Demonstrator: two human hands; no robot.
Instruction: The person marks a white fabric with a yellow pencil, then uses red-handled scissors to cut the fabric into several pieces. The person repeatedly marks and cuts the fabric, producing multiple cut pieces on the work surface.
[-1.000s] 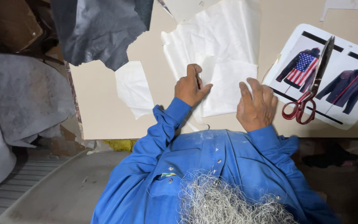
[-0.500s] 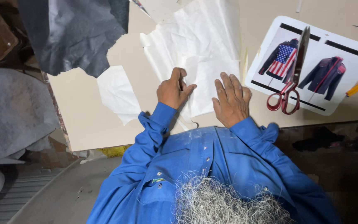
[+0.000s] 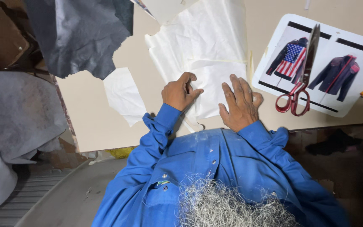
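The person's head and lower body are out of sight; only blue sleeves, a blue shirt front and a fringe of grey hair fill the bottom of the view. The left hand [image 3: 180,91] is curled into a loose fist on the lower left edge of the thin white sheet of pattern paper [image 3: 209,54], thumb and forefinger pinched together; whether they hold a small tool is too hidden to tell. The right hand [image 3: 239,103] lies flat, fingers spread apart, pressing the same sheet near its lower right corner. The paper runs off the top of the view. One smaller white paper scrap [image 3: 123,95] lies apart to the left on the beige tabletop [image 3: 89,122], whose near edge passes just under both wrists. Bare table shows between scrap and sheet. One pair of red-handled scissors [image 3: 300,80] rests closed on a white printed card showing two jackets [image 3: 358,80], right of the right hand. A dark grey leather hide [image 3: 78,35] is cut off at the upper left.
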